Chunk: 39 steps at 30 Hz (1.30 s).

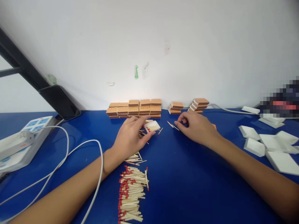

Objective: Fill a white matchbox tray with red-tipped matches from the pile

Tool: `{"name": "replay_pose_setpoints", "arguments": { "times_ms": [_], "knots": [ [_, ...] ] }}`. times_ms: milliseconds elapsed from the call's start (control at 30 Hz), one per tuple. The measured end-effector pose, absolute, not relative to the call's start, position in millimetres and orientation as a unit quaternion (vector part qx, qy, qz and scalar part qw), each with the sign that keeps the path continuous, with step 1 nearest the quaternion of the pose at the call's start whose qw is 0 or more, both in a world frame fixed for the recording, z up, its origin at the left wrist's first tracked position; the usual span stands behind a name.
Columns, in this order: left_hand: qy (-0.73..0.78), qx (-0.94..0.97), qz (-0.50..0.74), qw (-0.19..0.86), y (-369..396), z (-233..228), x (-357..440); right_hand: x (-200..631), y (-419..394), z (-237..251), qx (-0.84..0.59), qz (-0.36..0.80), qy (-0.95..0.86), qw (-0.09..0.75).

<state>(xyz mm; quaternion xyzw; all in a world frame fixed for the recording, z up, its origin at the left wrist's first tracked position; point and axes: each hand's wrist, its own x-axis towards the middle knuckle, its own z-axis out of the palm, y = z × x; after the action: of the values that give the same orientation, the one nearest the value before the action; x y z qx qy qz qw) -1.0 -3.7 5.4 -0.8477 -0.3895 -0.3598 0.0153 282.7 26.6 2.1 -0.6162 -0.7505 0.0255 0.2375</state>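
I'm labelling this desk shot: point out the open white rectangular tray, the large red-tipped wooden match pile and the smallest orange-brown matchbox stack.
Open white rectangular tray (pixel 154 123): head view, bare inside.
Large red-tipped wooden match pile (pixel 131 194): head view, middle of the pile.
Smallest orange-brown matchbox stack (pixel 176 107): head view, front side.

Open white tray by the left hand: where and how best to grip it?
Probably by the near and far outer walls, coming from the left: the left hand spans the white tray that way. It's shallow and open-topped with matches inside, so I'd pinch lightly, stay out of the opening and keep it level.
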Motion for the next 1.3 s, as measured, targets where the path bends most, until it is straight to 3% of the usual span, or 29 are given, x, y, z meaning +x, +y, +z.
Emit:
{"name": "replay_pose_setpoints", "arguments": {
  "times_ms": [367, 633, 933, 1200, 1300],
  "knots": [
    [-0.387, -0.85, -0.358, 0.011, -6, 6, 1, 290, 23, 1, -0.607, 0.073, -0.779, 0.136],
    [-0.388, -0.849, -0.359, 0.013, -5, 5, 1, 274, 25, -4, -0.641, 0.041, -0.733, 0.225],
    [-0.378, -0.85, -0.365, 0.019, -6, 7, 1, 263, 24, -9, -0.612, 0.029, -0.754, 0.237],
    [-0.379, -0.85, -0.366, 0.019, -6, 7, 1, 268, 25, -10, -0.597, 0.076, -0.78, 0.173],
    [-0.383, -0.851, -0.358, 0.015, -6, 7, 2, 276, 26, -4, -0.565, 0.078, -0.792, 0.218]
  ]
}}
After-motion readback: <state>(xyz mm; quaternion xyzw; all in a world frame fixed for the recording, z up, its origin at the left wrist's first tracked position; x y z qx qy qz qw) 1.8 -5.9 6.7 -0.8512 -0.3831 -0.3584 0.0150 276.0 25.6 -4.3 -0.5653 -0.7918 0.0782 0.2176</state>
